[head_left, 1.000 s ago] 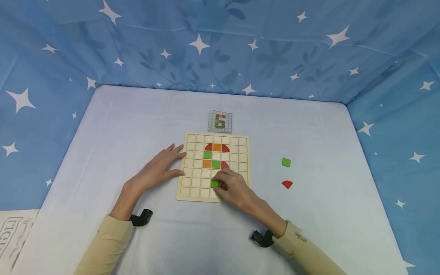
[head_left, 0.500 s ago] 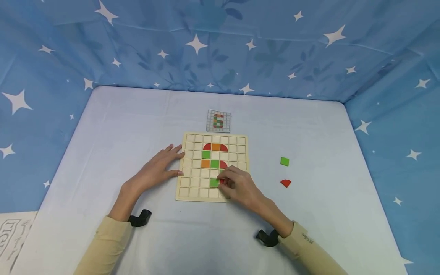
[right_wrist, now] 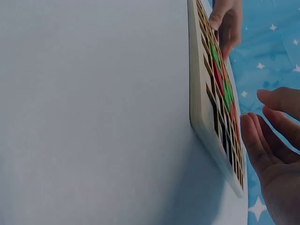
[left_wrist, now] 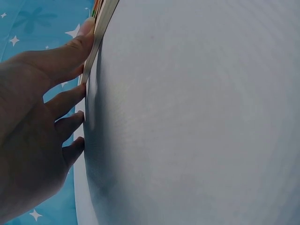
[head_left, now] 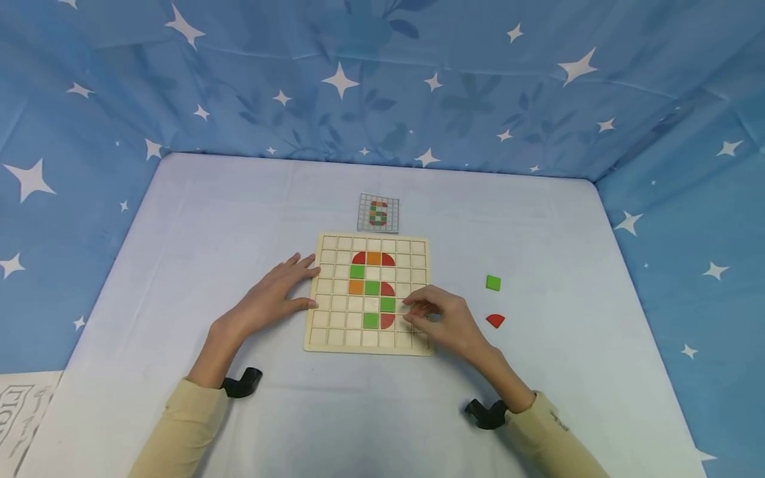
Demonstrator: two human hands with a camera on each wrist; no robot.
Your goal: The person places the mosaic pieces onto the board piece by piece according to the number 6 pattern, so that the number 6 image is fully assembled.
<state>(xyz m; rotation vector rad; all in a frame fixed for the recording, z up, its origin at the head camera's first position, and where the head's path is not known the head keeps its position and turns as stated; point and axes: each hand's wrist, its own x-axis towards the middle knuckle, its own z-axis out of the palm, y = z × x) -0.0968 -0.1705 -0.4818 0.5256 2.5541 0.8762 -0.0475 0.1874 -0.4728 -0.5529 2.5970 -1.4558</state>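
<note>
A wooden grid board (head_left: 412,342) lies on the table, set with red quarter-round, green square and orange square tiles. My left hand (head_left: 263,299) touches the board's left edge with its thumb and fingers spread, also seen in the left wrist view. My right hand (head_left: 445,318) hovers over the board's right side, thumb and fingertips apart, holding nothing. Left of its fingertips, a red quarter-round tile (head_left: 387,321) sits in a cell beside a green square tile (head_left: 370,320) and below another green tile (head_left: 387,305). The right wrist view shows the fingers (right_wrist: 255,140) beside the board.
Behind the board lies a small grid card (head_left: 378,213) with a coloured 6-like pattern. Right of the board are a loose green square tile (head_left: 493,283) and a loose red quarter-round tile (head_left: 495,320). A printed sheet (head_left: 24,418) lies at the table's left corner.
My right hand has let go of the red quarter-round tile in the cell right of the lower green tile, then moved off to the right. The left hand stays at the board's edge.
</note>
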